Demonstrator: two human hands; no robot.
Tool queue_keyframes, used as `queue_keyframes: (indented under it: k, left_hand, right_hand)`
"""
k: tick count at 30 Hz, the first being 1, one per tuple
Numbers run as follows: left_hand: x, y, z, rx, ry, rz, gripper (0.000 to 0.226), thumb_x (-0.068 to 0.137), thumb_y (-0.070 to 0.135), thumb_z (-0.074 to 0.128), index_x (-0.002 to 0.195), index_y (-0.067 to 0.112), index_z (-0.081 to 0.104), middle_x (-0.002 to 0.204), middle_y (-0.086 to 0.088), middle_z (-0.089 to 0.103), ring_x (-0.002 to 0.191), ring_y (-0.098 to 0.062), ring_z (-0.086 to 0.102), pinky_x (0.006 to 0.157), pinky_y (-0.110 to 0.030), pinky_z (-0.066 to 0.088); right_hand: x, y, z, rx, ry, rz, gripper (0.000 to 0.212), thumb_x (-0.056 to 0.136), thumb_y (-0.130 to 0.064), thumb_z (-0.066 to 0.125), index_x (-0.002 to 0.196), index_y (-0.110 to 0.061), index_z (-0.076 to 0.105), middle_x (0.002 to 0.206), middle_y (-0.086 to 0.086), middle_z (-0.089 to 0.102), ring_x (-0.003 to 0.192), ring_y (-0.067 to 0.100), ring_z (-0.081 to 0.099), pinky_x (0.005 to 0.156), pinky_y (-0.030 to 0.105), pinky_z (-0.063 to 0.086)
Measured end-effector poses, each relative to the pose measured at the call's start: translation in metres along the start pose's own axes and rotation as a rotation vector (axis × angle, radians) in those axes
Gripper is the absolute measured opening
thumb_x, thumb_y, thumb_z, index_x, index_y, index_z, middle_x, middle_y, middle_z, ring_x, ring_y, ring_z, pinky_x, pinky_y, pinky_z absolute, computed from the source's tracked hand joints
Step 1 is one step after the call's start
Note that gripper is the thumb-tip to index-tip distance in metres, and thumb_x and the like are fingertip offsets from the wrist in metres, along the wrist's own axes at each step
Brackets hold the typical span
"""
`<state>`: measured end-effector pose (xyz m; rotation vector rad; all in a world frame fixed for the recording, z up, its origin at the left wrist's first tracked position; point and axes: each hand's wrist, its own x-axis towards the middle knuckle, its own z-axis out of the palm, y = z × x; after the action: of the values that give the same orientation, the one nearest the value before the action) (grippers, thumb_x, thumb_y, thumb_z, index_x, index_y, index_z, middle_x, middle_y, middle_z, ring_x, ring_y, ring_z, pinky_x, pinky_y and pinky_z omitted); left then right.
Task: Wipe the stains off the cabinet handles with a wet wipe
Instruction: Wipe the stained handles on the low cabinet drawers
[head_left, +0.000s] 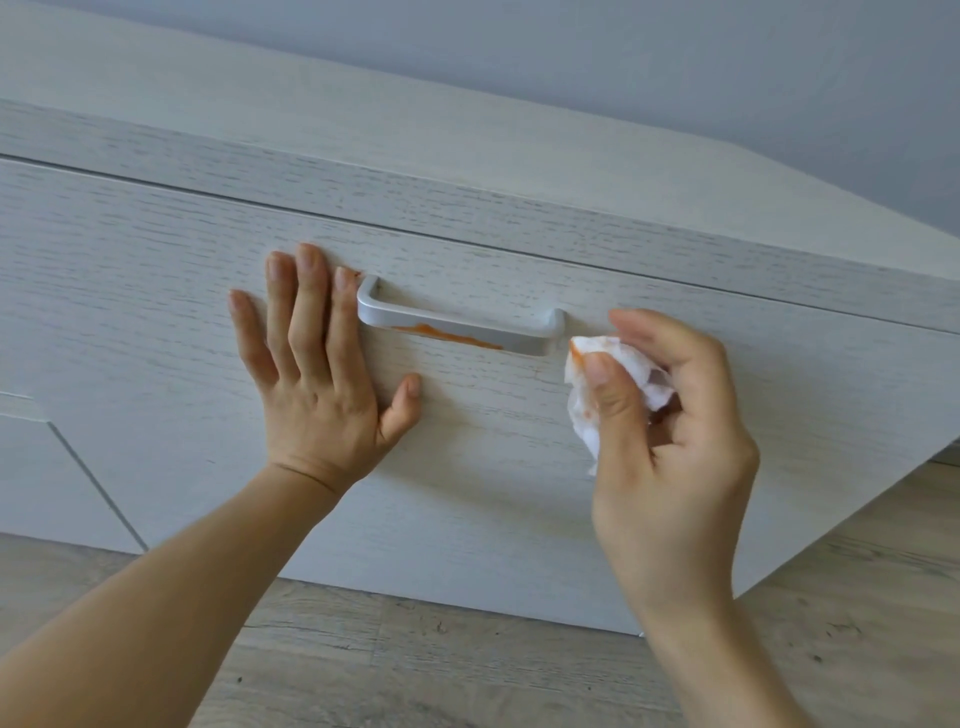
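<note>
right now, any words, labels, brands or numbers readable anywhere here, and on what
None: no text, label, brand, number or sign shows anywhere in this view.
cabinet front: bare wood grain only.
handle: plain metal, carries an orange stain, no marking.
wet wipe pinched in the right hand: white with orange smears, no print.
left hand lies flat on the cabinet front; it hides only a patch of the panel.
</note>
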<state>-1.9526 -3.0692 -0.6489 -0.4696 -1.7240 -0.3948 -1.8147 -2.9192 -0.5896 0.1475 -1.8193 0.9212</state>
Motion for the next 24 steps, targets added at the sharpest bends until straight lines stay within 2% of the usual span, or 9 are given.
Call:
queue_keyframes:
  k: [2,3,6,8,10,11,15,18,24]
  left_hand:
    - [0.000,0.000,0.000,0.007,-0.002,0.003,0.070,0.096,0.055,0.019,0.141,0.001,0.017,0.142,-0.024,0.015,0.143,-0.035,0.003,0.117,-0.044,-0.006]
    - [0.000,0.001,0.000,0.005,-0.002,0.000,0.070,0.096,0.055,0.019,0.141,0.001,0.017,0.142,-0.024,0.015,0.145,-0.032,0.001,0.117,-0.044,-0.005]
    - [0.000,0.001,0.000,-0.010,0.000,-0.011,0.070,0.095,0.056,0.019,0.142,0.004,0.014,0.142,-0.024,0.014,0.147,-0.020,-0.008,0.117,-0.044,-0.006]
    - [0.000,0.001,0.000,-0.010,-0.001,-0.002,0.070,0.095,0.056,0.019,0.142,0.003,0.015,0.142,-0.024,0.014,0.143,-0.035,0.003,0.117,-0.043,-0.006]
    - [0.000,0.000,0.001,0.002,0.000,0.007,0.070,0.096,0.056,0.019,0.141,0.002,0.017,0.142,-0.025,0.015,0.135,-0.043,0.011,0.118,-0.043,-0.005]
    - [0.000,0.000,0.001,0.007,0.001,0.006,0.071,0.096,0.056,0.019,0.141,0.002,0.017,0.142,-0.025,0.015,0.138,-0.042,0.009,0.118,-0.044,-0.005]
    - [-0.001,0.000,0.001,0.008,0.001,-0.017,0.071,0.095,0.057,0.018,0.142,0.004,0.014,0.143,-0.022,0.014,0.146,-0.015,-0.013,0.117,-0.044,-0.006]
    - [-0.001,0.000,0.001,0.007,-0.002,-0.020,0.071,0.095,0.057,0.018,0.143,0.005,0.011,0.143,-0.022,0.015,0.146,-0.013,-0.014,0.118,-0.044,-0.006]
    - [-0.002,-0.001,0.002,0.003,0.003,-0.020,0.071,0.095,0.058,0.016,0.142,0.005,0.013,0.143,-0.023,0.014,0.146,-0.014,-0.013,0.117,-0.044,-0.005]
  right_hand:
    - [0.001,-0.001,0.004,0.156,0.000,0.074,0.016,0.088,-0.011,0.060,0.095,-0.025,0.057,0.083,-0.023,0.062,0.078,-0.011,0.060,0.064,0.001,0.042]
    - [0.002,-0.002,0.005,0.233,0.001,0.110,0.015,0.088,-0.011,0.062,0.091,-0.025,0.059,0.080,-0.020,0.063,0.075,-0.008,0.061,0.061,0.003,0.044]
    - [0.008,-0.003,0.006,0.210,0.052,0.076,0.013,0.086,-0.005,0.063,0.095,-0.014,0.066,0.089,0.004,0.060,0.081,-0.009,0.060,0.065,0.001,0.044]
    - [0.006,-0.001,0.010,0.076,0.101,0.027,0.017,0.088,-0.006,0.063,0.105,-0.007,0.066,0.094,0.007,0.056,0.086,-0.006,0.058,0.073,0.004,0.044]
    - [0.001,-0.001,0.016,-0.009,0.095,-0.011,0.021,0.093,-0.012,0.058,0.110,-0.002,0.065,0.100,0.008,0.055,0.089,0.009,0.061,0.075,0.018,0.050]
    - [-0.001,0.000,0.019,-0.046,0.080,-0.038,0.025,0.093,-0.012,0.055,0.113,0.001,0.064,0.103,0.011,0.054,0.090,0.014,0.060,0.078,0.021,0.051]
    - [-0.004,0.004,0.020,-0.175,0.105,-0.132,0.022,0.091,-0.002,0.060,0.112,0.005,0.064,0.096,0.013,0.058,0.087,0.003,0.054,0.082,0.007,0.043]
    - [-0.004,0.008,0.020,-0.174,0.127,-0.153,0.019,0.090,0.001,0.060,0.108,0.005,0.065,0.094,0.012,0.062,0.086,0.004,0.058,0.084,0.007,0.044]
    - [-0.009,0.007,0.029,-0.026,0.205,-0.025,0.018,0.090,-0.004,0.060,0.107,-0.002,0.066,0.095,0.005,0.067,0.085,0.011,0.068,0.080,0.015,0.051]
